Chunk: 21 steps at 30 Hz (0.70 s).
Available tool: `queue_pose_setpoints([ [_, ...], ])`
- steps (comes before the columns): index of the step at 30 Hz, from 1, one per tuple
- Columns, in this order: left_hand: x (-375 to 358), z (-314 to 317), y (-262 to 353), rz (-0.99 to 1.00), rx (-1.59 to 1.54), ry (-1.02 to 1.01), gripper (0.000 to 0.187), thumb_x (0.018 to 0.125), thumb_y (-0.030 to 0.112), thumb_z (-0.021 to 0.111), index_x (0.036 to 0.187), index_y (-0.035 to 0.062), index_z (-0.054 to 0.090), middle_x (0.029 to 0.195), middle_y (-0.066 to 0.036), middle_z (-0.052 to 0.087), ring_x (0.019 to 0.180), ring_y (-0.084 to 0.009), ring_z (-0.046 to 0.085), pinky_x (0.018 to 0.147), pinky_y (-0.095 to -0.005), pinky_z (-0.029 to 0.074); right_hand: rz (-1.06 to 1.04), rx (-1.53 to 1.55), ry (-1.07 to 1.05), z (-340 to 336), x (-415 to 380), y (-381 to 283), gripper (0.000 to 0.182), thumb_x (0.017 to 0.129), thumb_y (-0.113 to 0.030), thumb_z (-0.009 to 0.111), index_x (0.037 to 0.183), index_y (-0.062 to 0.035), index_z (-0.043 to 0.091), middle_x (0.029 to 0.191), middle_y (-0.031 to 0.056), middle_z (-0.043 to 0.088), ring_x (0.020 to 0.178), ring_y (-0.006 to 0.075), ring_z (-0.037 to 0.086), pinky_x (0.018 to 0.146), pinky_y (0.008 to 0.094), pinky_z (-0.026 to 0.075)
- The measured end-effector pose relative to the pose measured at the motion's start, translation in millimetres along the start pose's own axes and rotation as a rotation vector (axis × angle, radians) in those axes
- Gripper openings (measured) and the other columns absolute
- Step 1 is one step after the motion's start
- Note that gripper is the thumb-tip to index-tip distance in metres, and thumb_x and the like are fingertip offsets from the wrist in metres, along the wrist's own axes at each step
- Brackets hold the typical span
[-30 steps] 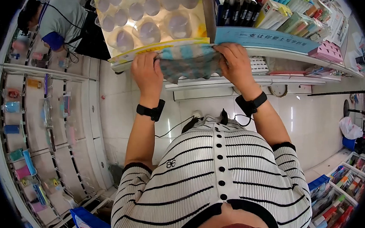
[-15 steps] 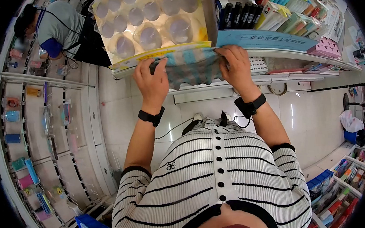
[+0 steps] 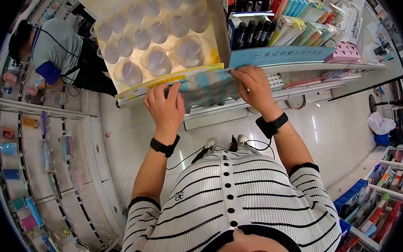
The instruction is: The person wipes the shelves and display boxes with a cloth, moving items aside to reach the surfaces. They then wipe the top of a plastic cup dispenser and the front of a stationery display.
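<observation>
A grey and blue checked cloth (image 3: 208, 90) hangs spread between my two hands, against the front edge of the shelf. My left hand (image 3: 164, 106) pinches its left end beside the yellow-edged display box. The right end is gripped by my right hand (image 3: 255, 88), just below the blue sign strip (image 3: 282, 56). Directly behind the cloth, the display box (image 3: 167, 76) holds rows of clear round cups (image 3: 157, 61). Black bands sit on both my wrists.
Boxes of black markers (image 3: 252, 34) and pens (image 3: 304, 30) stand on the shelf at the upper right. A person (image 3: 60, 50) leans toward a rack at the left. Hanging goods line the left rack (image 3: 47, 162). A white bag (image 3: 380, 122) rests on a blue bin at the right.
The whole view has shifted, with the shelf now slightly farther left. Both hands still hold the cloth at its ends, which looks slightly less spread downward.
</observation>
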<state>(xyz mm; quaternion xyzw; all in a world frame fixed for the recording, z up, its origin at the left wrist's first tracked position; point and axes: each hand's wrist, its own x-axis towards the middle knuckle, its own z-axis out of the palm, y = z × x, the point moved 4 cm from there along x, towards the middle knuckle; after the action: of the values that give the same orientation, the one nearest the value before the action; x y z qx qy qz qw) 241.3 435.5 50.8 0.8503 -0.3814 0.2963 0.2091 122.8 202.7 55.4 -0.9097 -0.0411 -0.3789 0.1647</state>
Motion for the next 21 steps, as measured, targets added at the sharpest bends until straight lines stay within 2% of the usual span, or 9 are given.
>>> queue_pose_setpoints([
  [14,17,2,35,0.056,-0.065,-0.113,0.032,0.079,0.018,0.07,0.11,0.0091,0.065,0.111,-0.011,0.058,0.108,-0.0318,0.052,0.097,-0.047,0.038,0.002,-0.102,-0.006,-23,-14,27,0.041,0.07,0.003,0.064,0.109,-0.0091,0.063,0.104,0.0073,0.062,0.098,0.0278,0.059,0.087,0.0391,0.049],
  [21,27,12,73,0.087,-0.014,-0.146,0.037,0.081,0.019,0.071,0.116,0.0096,0.065,0.108,-0.012,0.056,0.106,-0.0335,0.052,0.093,-0.0473,0.039,-0.04,-0.086,0.023,-46,-27,64,0.043,0.068,0.002,0.066,0.11,-0.0095,0.063,0.104,0.0072,0.062,0.1,0.0282,0.06,0.086,0.0394,0.049],
])
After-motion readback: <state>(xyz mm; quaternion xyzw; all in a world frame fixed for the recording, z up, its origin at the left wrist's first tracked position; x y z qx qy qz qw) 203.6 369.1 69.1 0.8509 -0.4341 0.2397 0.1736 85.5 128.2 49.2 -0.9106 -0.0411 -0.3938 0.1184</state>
